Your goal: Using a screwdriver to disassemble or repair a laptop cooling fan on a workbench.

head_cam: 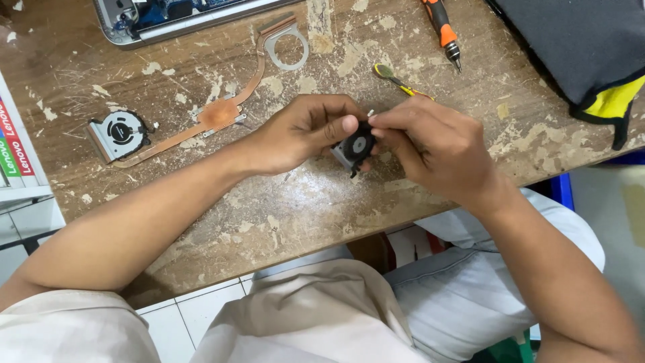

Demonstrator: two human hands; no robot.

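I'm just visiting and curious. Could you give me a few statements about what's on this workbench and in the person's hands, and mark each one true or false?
1. Both hands, left hand and right hand, hold a small black fan. True.
2. A second fan lies on the wooden table, joined to a copper heat pipe. True.
3. The orange-handled screwdriver is in the right hand. False: it lies on the table.
4. The table's surface is smooth and freshly painted. False: it is worn and flaking.

Black fan point(357, 146); copper heat pipe point(218, 114); orange-black screwdriver point(441, 30); worn brown table point(322, 195), perhaps paint-flecked.
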